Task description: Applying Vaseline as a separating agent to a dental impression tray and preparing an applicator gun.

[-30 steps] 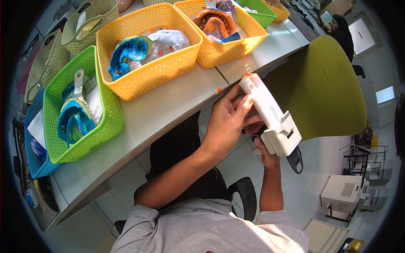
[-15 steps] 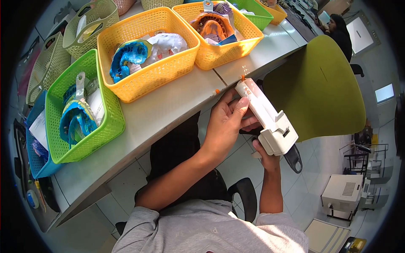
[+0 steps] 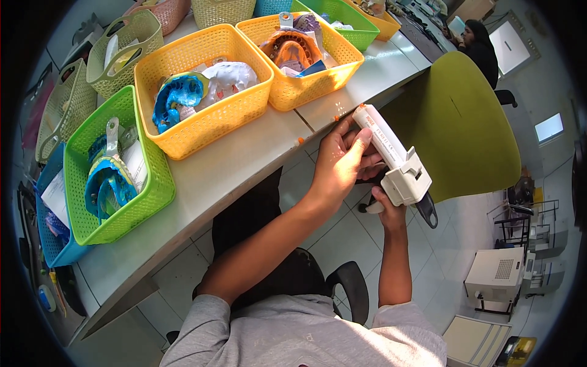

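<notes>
Off the table's edge I hold a cream dispensing gun (image 3: 405, 183) fitted with a white double-barrel cartridge (image 3: 386, 136). My left hand (image 3: 337, 164) is closed around the cartridge, thumb on top and the other fingers partly hidden beneath it. Below the gun body, my right hand (image 3: 392, 215) grips the handle, which is largely out of sight behind that body. A black plunger end (image 3: 429, 211) sticks out at the gun's back. Orange material shows at the cartridge's front end, and a small orange blob (image 3: 301, 140) sits by the table edge.
On the white table (image 3: 214, 168) stand a green basket (image 3: 156, 189) and two yellow baskets (image 3: 202, 137) holding dental impressions in trays, with more baskets behind. An olive chair (image 3: 455, 134) is close on the right. Another person (image 3: 480, 52) sits at the far right.
The gun has turned slightly, so more of the cartridge's printed side shows. Its front end has moved a little right. The whole view has shifted; both hands keep their hold.
</notes>
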`<state>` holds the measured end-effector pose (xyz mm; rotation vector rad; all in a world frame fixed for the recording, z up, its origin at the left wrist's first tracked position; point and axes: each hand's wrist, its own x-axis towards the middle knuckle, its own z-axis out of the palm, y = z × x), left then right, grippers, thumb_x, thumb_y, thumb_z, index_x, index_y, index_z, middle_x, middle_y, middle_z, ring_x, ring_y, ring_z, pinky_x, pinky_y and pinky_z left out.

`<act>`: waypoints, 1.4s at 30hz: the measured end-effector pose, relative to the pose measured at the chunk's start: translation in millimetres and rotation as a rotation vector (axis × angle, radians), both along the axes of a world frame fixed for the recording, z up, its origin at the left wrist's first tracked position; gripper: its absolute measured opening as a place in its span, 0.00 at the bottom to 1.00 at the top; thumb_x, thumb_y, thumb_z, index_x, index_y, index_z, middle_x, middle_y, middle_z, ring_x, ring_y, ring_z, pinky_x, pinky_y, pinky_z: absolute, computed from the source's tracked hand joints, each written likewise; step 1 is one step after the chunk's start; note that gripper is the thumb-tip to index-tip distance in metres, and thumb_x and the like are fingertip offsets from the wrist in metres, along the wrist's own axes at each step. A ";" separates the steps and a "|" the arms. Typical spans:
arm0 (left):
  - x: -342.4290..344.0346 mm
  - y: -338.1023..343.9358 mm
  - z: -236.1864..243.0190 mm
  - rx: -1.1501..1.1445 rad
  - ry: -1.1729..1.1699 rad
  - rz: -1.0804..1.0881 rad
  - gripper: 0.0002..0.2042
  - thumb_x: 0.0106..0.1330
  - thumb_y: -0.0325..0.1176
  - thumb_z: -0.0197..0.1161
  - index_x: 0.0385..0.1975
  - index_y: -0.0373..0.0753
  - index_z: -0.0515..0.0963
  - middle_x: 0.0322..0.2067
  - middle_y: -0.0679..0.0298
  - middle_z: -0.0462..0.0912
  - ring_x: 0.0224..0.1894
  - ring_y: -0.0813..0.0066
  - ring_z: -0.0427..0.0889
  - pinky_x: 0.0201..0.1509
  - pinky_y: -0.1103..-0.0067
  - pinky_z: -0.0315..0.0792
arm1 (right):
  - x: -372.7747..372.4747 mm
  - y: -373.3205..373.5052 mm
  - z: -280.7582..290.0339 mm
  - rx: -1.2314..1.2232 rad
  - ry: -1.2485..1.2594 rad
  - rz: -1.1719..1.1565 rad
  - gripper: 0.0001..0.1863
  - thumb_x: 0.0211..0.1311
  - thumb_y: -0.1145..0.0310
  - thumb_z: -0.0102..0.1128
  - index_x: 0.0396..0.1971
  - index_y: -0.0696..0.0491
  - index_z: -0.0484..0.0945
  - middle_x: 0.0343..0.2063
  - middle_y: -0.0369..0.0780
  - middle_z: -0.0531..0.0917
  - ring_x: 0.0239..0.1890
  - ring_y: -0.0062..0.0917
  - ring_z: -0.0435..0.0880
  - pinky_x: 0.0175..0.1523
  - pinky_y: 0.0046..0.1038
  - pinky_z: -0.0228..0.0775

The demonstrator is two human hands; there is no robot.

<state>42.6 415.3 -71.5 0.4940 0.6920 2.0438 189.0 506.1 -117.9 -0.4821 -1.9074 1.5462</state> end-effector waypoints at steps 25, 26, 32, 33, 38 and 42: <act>2.1 2.9 -2.7 0.026 0.008 0.035 0.20 0.71 0.39 0.53 0.58 0.35 0.65 0.46 0.62 0.77 0.46 0.77 0.79 0.52 0.78 0.76 | 2.1 0.2 10.5 -0.030 -0.045 0.038 0.23 0.55 0.73 0.58 0.52 0.59 0.70 0.38 0.40 0.78 0.43 0.27 0.79 0.50 0.30 0.71; 3.0 2.7 -3.3 0.004 0.019 0.043 0.20 0.71 0.39 0.53 0.58 0.34 0.64 0.45 0.62 0.77 0.46 0.77 0.79 0.51 0.78 0.76 | 5.2 -4.2 13.7 -0.066 -0.112 -0.043 0.23 0.56 0.73 0.59 0.53 0.59 0.70 0.40 0.40 0.79 0.44 0.26 0.79 0.50 0.29 0.71; 12.3 -23.7 -10.4 -0.077 0.001 -0.009 0.22 0.72 0.40 0.51 0.60 0.35 0.63 0.45 0.60 0.78 0.46 0.74 0.80 0.51 0.78 0.76 | 27.9 -22.9 -11.1 -0.088 -0.169 -0.073 0.23 0.58 0.67 0.65 0.53 0.56 0.73 0.44 0.37 0.80 0.46 0.21 0.78 0.48 0.25 0.70; 16.0 -33.6 -9.5 -0.087 -0.007 0.004 0.22 0.72 0.40 0.51 0.60 0.35 0.63 0.45 0.60 0.78 0.46 0.74 0.80 0.51 0.78 0.76 | 33.7 -31.1 -16.0 -0.071 -0.196 -0.077 0.22 0.59 0.66 0.65 0.52 0.56 0.73 0.43 0.37 0.80 0.45 0.19 0.78 0.48 0.25 0.70; 29.2 -104.2 3.4 -0.140 0.022 0.136 0.23 0.71 0.37 0.52 0.61 0.33 0.61 0.49 0.60 0.76 0.48 0.74 0.79 0.49 0.77 0.77 | 34.1 -76.8 -13.7 0.549 -0.073 0.030 0.24 0.50 0.68 0.72 0.49 0.49 0.76 0.44 0.37 0.81 0.48 0.28 0.79 0.49 0.32 0.73; 23.5 -145.6 3.9 -0.139 0.041 0.213 0.23 0.71 0.32 0.52 0.63 0.31 0.58 0.50 0.56 0.76 0.48 0.74 0.79 0.50 0.75 0.79 | 27.9 -99.7 1.9 0.489 -0.307 0.335 0.42 0.45 0.73 0.72 0.61 0.55 0.59 0.53 0.41 0.73 0.54 0.27 0.75 0.56 0.29 0.73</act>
